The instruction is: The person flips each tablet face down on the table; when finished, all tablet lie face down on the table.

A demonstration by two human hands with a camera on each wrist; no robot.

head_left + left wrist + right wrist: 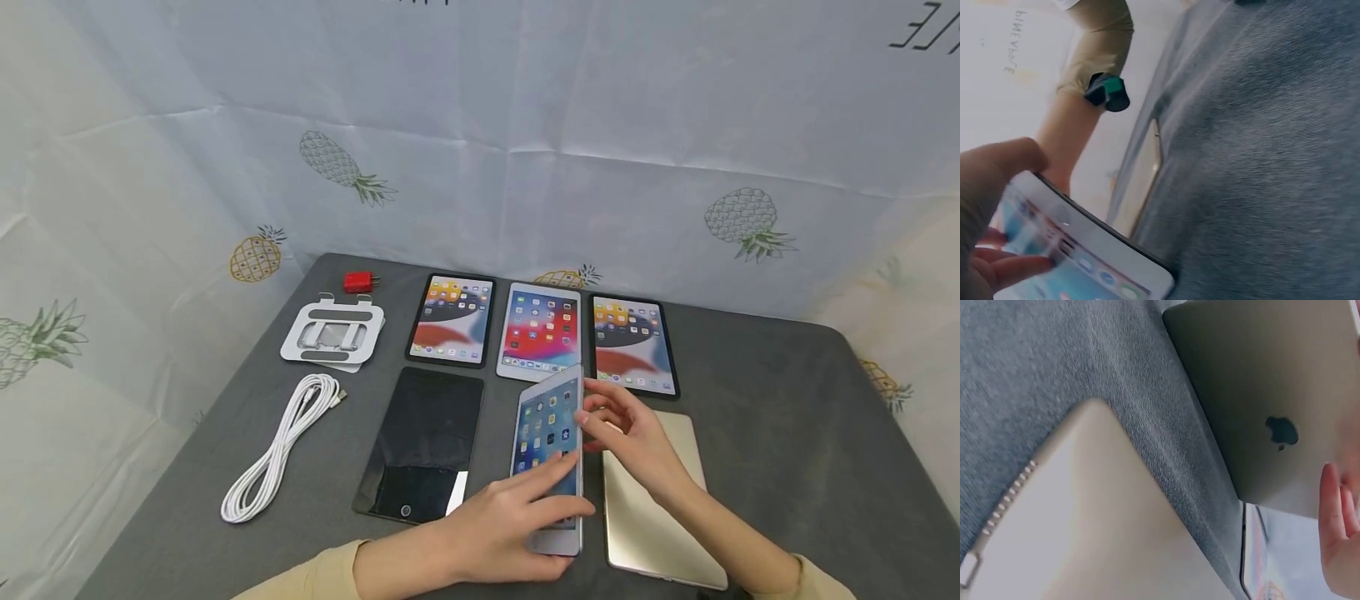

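Observation:
A white-framed tablet [550, 417], its screen lit with app icons, is tilted up off the grey table between both hands. My left hand [510, 525] grips its lower part, with fingers across the screen; the left wrist view shows the thumb by a corner of the tablet [1079, 231]. At the tablet's right edge, my right hand [626, 433] pinches it with the thumb in front and fingers behind. The right wrist view shows the tablet's gold back [1272, 394] with a dark apple logo. Under my right forearm a gold tablet [652, 500] lies face down.
Behind lie three lit tablets in a row: one [452, 321], a white-framed one [540, 333] and another [633, 346]. A dark-screened tablet [427, 442] lies left of my hands. Farther left are a coiled white cable [281, 450], a white stand [333, 333] and a red plug [360, 282].

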